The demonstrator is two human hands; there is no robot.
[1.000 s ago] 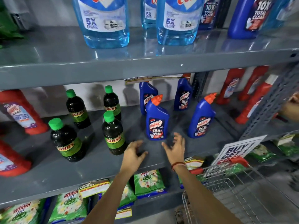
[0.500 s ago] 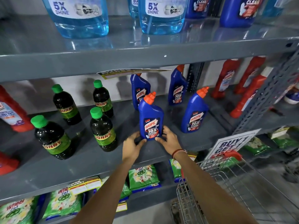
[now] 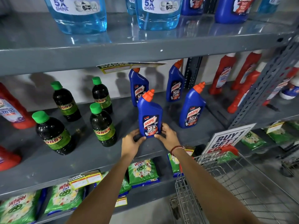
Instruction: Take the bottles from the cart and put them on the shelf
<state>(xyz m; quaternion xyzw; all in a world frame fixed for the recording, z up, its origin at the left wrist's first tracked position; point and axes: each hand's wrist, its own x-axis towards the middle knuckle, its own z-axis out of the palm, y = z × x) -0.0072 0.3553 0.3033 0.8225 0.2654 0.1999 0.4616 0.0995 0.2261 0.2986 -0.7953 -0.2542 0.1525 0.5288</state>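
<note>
A blue Harpic bottle (image 3: 149, 115) with an orange cap stands upright near the front of the grey middle shelf (image 3: 90, 156). My left hand (image 3: 131, 143) grips its base from the left and my right hand (image 3: 168, 137) grips it from the right. Three more blue Harpic bottles stand behind and beside it: one to the right (image 3: 191, 109), two at the back (image 3: 138, 88) (image 3: 174, 84). The wire cart (image 3: 229, 183) is at the lower right; no bottles show inside it.
Several dark Sunny bottles with green caps (image 3: 102, 126) stand left of my hands. Red bottles (image 3: 226, 75) fill the right bay past a perforated upright (image 3: 265, 84). Big blue liquid bottles (image 3: 79, 15) sit on the top shelf. Detergent bags (image 3: 142, 172) lie below; a promo sign (image 3: 226, 139) hangs by the cart.
A second ago both hands hovered open in front of the bottle. They have since moved in and closed on its base from both sides. The view has tilted down a little.
</note>
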